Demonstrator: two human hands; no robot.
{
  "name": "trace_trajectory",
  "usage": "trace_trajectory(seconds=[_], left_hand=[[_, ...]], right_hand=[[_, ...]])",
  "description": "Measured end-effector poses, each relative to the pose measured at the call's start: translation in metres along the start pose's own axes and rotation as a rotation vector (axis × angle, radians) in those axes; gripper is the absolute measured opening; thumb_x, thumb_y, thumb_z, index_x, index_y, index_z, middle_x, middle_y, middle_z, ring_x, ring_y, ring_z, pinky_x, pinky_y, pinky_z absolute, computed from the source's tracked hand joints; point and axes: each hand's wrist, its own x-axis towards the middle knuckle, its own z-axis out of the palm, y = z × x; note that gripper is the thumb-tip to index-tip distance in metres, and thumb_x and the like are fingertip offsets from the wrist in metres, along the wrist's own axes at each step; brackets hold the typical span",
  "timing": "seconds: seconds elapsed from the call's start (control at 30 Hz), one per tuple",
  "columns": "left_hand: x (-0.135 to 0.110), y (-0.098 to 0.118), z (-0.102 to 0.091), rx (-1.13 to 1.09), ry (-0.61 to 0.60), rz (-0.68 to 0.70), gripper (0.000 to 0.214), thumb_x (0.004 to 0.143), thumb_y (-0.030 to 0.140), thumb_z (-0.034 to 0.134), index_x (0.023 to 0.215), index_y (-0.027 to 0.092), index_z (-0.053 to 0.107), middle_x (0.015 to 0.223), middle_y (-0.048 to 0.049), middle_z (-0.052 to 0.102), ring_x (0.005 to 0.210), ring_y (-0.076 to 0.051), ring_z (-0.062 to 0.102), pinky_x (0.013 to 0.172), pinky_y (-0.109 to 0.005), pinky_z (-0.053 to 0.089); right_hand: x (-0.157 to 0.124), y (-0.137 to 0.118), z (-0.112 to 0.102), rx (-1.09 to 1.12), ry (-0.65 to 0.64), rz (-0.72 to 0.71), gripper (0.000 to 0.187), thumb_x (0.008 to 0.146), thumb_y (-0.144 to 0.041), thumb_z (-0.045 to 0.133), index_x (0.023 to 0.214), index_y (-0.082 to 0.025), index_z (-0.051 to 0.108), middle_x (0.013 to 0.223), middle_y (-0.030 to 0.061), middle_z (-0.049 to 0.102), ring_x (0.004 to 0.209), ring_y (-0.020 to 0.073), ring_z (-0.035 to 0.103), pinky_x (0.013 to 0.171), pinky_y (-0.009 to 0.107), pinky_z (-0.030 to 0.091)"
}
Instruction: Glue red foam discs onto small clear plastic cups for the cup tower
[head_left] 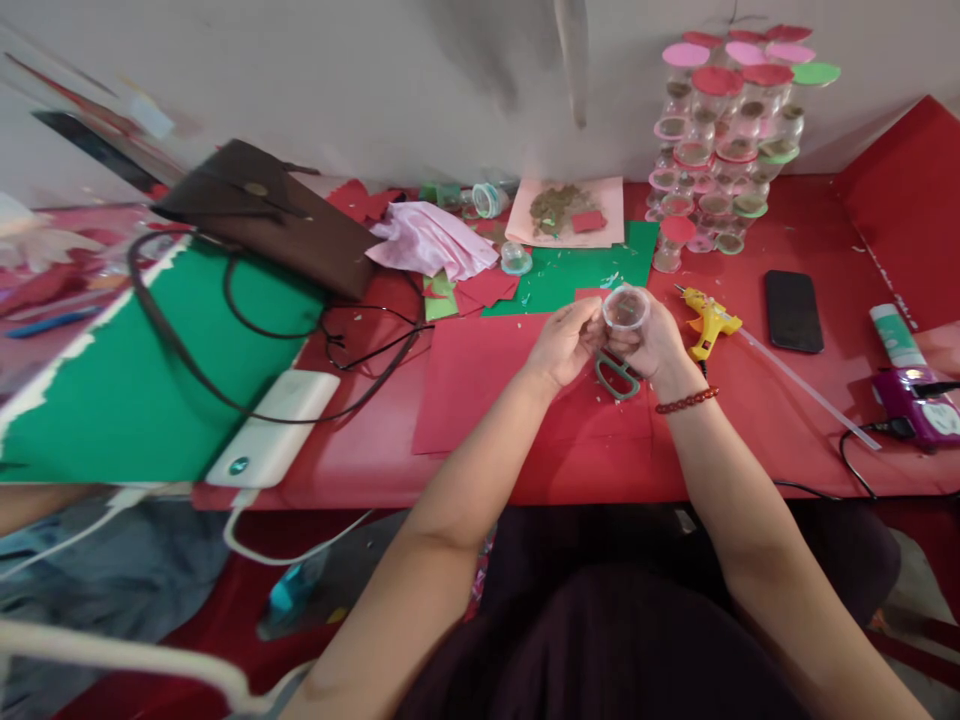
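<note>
A small clear plastic cup (pixel 626 309) is held up over the work surface, its round rim facing me and some dark bits showing inside. My right hand (pixel 657 342) wraps round its right side and underside. From the left, my left hand (pixel 568 342) has its fingers curled against the cup's edge. Just below the hands lies the grey-green handle of a pair of scissors (pixel 617 380), its blades hidden. Under them is a sheet of red paper (pixel 480 385). A yellow hot glue gun (pixel 706 322) with a long glue stick rests right of my right hand.
Stacked clear cups with coloured paper discs (pixel 716 150) stand at the back right. A black phone (pixel 793 311) and purple box (pixel 916 405) lie right. Left are a brown case (pixel 277 220), a white power bank (pixel 274 428) and cables. Pink paper (pixel 611 205) holds brown bits.
</note>
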Motion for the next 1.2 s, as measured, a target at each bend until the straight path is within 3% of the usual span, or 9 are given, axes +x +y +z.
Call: trace_trajectory(seconds=[0.13,0.3,0.47,0.67,0.77,0.93,1.07,1.2], left_hand=[[0.003,0.000,-0.001,0.049,0.024,-0.076,0.043,0.099,0.024,0.053,0.059,0.020,0.037,0.054,0.0056,0.030,0.049,-0.007,0.028,0.048,-0.020,0.030],[0.004,-0.001,-0.002,0.090,0.013,-0.077,0.044,0.100,0.034,0.055,0.062,0.021,0.035,0.057,0.0068,0.028,0.048,-0.007,0.027,0.050,-0.023,0.032],[0.005,0.000,-0.002,0.013,0.029,-0.102,0.040,0.103,0.026,0.046,0.063,0.021,0.041,0.058,0.0064,0.031,0.048,-0.008,0.027,0.053,-0.025,0.034],[0.012,0.005,-0.015,0.111,0.057,0.032,0.040,0.103,0.036,0.051,0.067,0.021,0.043,0.061,0.0064,0.033,0.049,-0.007,0.028,0.052,-0.022,0.036],[0.018,0.003,-0.027,0.140,0.152,0.083,0.037,0.098,0.041,0.061,0.069,0.020,0.051,0.061,0.0052,0.041,0.049,-0.006,0.032,0.050,-0.022,0.034],[0.028,-0.010,-0.041,0.377,0.297,0.205,0.037,0.088,0.048,0.074,0.068,0.019,0.062,0.058,0.0044,0.048,0.051,-0.007,0.040,0.051,-0.022,0.032],[0.034,-0.014,-0.049,0.460,0.387,0.244,0.035,0.089,0.048,0.069,0.072,0.019,0.065,0.064,0.0011,0.061,0.054,-0.008,0.047,0.055,-0.023,0.037],[0.037,-0.011,-0.058,0.566,0.386,0.299,0.020,0.090,0.037,0.065,0.084,0.019,0.072,0.079,-0.0019,0.072,0.061,-0.011,0.056,0.062,-0.024,0.042]], right_hand=[[-0.001,-0.001,0.002,-0.044,0.063,0.013,0.036,0.097,-0.038,0.051,0.065,-0.021,0.051,0.046,-0.0079,0.041,0.036,0.0043,0.018,0.037,0.019,0.013],[-0.003,-0.003,0.004,-0.103,0.090,0.023,0.036,0.095,-0.040,0.056,0.065,-0.020,0.054,0.048,-0.0074,0.045,0.036,0.0034,0.020,0.037,0.019,0.015],[-0.004,-0.004,0.005,-0.106,0.078,0.033,0.035,0.097,-0.032,0.050,0.064,-0.019,0.054,0.046,-0.0066,0.044,0.034,0.0028,0.020,0.036,0.018,0.015],[-0.002,0.002,0.004,-0.137,0.103,0.079,0.040,0.095,-0.039,0.056,0.061,-0.021,0.045,0.045,-0.0067,0.044,0.032,0.0028,0.018,0.035,0.019,0.013],[-0.001,0.004,0.002,-0.138,0.094,0.065,0.038,0.092,-0.039,0.058,0.061,-0.022,0.045,0.046,-0.0067,0.046,0.032,0.0028,0.018,0.035,0.020,0.014],[0.001,0.003,0.002,-0.116,0.159,-0.023,0.032,0.092,-0.032,0.054,0.062,-0.021,0.049,0.049,-0.0057,0.050,0.033,0.0031,0.022,0.036,0.020,0.017],[0.003,0.003,0.001,-0.138,0.204,-0.060,0.030,0.090,-0.033,0.057,0.063,-0.021,0.050,0.050,-0.0058,0.051,0.033,0.0032,0.025,0.037,0.021,0.017],[0.005,0.005,-0.001,-0.141,0.240,-0.093,0.029,0.089,-0.033,0.056,0.064,-0.022,0.049,0.051,-0.0053,0.052,0.034,0.0033,0.024,0.037,0.022,0.016]])
